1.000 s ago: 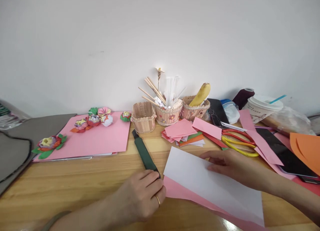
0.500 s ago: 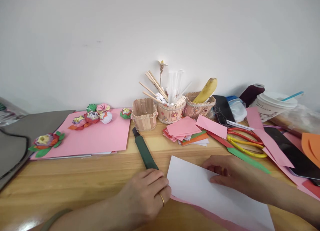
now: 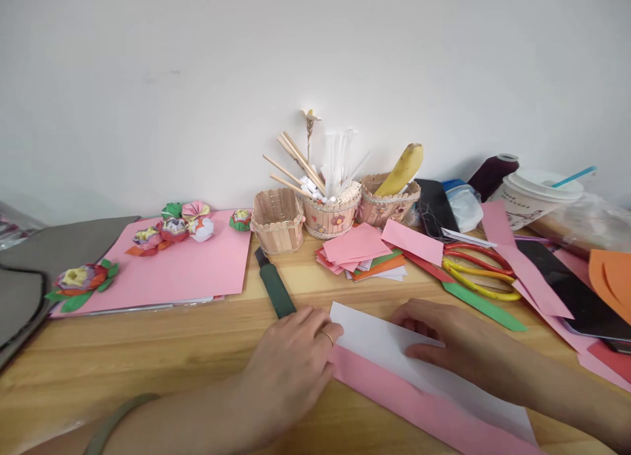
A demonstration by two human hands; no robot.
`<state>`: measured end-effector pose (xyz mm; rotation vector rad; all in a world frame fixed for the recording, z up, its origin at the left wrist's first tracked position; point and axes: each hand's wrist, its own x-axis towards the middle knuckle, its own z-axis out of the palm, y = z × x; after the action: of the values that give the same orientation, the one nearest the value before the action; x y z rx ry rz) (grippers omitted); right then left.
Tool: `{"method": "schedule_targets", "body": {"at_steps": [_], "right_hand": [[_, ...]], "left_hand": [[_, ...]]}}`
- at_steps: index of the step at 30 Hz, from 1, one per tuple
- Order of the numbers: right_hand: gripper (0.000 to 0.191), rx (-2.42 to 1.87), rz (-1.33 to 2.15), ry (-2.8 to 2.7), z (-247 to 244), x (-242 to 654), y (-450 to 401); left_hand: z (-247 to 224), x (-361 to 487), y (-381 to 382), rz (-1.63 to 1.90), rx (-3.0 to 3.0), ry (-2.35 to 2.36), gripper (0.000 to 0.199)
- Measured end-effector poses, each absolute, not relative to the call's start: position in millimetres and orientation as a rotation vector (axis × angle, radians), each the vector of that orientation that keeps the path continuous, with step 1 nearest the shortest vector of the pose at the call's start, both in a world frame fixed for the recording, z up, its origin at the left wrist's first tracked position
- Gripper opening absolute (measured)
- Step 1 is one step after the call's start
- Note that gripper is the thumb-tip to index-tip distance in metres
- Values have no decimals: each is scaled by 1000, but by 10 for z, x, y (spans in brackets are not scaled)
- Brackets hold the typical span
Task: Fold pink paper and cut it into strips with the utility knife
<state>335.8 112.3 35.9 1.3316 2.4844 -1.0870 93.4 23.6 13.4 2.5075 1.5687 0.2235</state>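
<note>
A sheet of paper (image 3: 374, 330) lies slantwise on the table before me, its white face up. Along its near side runs a pink band (image 3: 394, 392); whether this is a fold or a second sheet I cannot tell. My left hand (image 3: 298, 359), with a ring on one finger, is closed at the paper's left end, fingertips partly hidden. Over the right part of the white face rests my right hand (image 3: 444, 340), fingers curved near the far edge and thumb apart from them. Just beyond my left hand lies a dark green cutter-like tool (image 3: 276, 290).
Small wooden baskets (image 3: 279, 228) stand by the wall, one holding a banana (image 3: 404, 169). Paper pieces (image 3: 357, 244) lie before them. Scissors (image 3: 478, 271), a phone (image 3: 566, 287) and a lidded cup (image 3: 537, 195) are rightward. Paper flowers (image 3: 81, 281) sit left on pink paper (image 3: 207, 264).
The pink band along the paper's near side shows much wider now. My left hand has shifted slightly up and turned on the paper's left end. The right hand stays nearly in place.
</note>
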Motion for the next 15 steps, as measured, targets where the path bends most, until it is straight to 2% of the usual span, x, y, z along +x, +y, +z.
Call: {"method": "schedule_targets", "body": {"at_steps": [4, 7, 10, 15], "right_hand": [[35, 1374, -1092, 2475, 336, 3449, 1090], [48, 1425, -1082, 2465, 280, 3587, 1050], [48, 1498, -1015, 2500, 236, 3748, 1025], [37, 1560, -852, 2703, 282, 3985, 951]], "left_hand": [[195, 938, 239, 172, 2445, 1559, 31], [153, 941, 240, 268, 2593, 1481, 31], [59, 961, 242, 450, 2867, 1243, 15], [-4, 1026, 237, 576, 3105, 949, 15]]}}
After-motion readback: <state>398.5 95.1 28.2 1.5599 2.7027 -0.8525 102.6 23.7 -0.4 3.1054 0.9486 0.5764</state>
